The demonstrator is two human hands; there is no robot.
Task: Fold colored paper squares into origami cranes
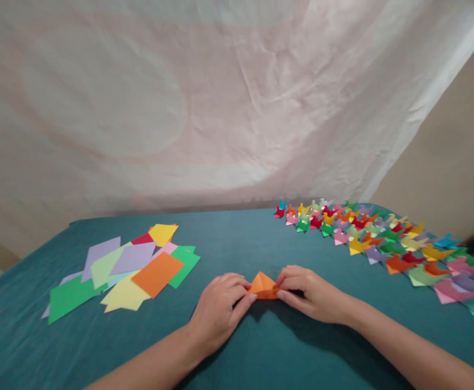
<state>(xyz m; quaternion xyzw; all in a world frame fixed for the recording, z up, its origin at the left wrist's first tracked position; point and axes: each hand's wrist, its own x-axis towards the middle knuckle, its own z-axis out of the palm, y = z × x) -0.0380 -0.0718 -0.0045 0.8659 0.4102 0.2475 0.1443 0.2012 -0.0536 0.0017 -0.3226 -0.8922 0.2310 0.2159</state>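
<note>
A small piece of folded orange origami paper [263,285] is held between my two hands, just over the table's middle. It has a raised triangular peak and a flat lower edge. My left hand [222,303] pinches its left corner between thumb and fingers. At the opposite corner, my right hand [307,292] pinches the paper the same way. The fingertips cover both ends of the folded piece, so those folds are hidden.
Loose coloured paper sheets [157,274] lie overlapping on the left of the teal-covered table [237,238]. Several rows of small folded paper birds [358,246] stand along the right side. A pale hanging cloth [220,108] rises behind the table's far edge.
</note>
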